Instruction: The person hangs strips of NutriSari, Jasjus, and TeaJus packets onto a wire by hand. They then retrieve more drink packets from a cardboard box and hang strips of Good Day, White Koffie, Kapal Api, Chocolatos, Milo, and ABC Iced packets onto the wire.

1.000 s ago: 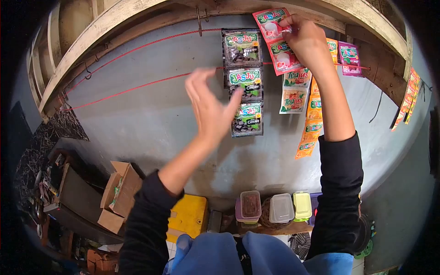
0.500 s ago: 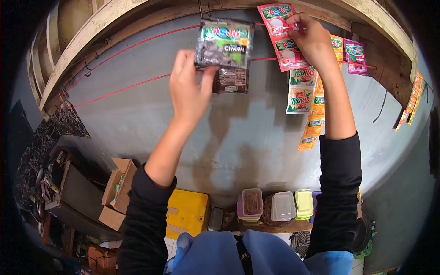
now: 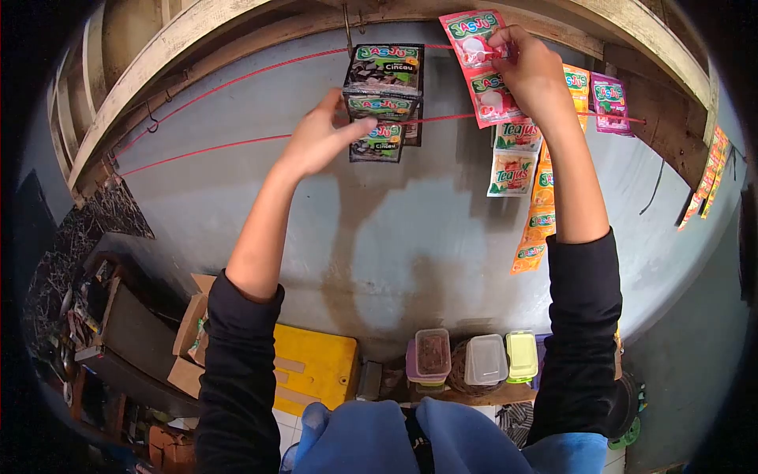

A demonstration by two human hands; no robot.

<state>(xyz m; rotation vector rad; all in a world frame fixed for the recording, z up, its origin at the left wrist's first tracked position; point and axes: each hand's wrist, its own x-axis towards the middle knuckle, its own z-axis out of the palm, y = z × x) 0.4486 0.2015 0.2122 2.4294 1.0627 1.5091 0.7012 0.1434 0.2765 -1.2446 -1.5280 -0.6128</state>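
Note:
A strip of black Jasjus Cincau drink sachets (image 3: 384,79) hangs over the red cords against the wall. Beside its left edge is my left hand (image 3: 316,141), thumb and fingers apart. The thumb lies across the front near the lower sachets, and the other fingers are partly hidden. Higher on the right, my right hand (image 3: 537,75) pinches a strip of pink Jasjus sachets (image 3: 476,51) at its right edge, next to the upper cord. Green-and-white Teajus sachets (image 3: 512,172) hang just below that strip.
Orange sachets (image 3: 542,221) and a purple sachet (image 3: 609,103) hang to the right. The red cord (image 3: 213,154) runs between wooden beams. Below stand a yellow box (image 3: 316,363), an open carton (image 3: 189,340) and lidded plastic containers (image 3: 485,359).
The black sachet strip has dropped open, showing more sachets down its length. My left hand has loosened and moved slightly left and down. My right hand keeps hold of the pink strip.

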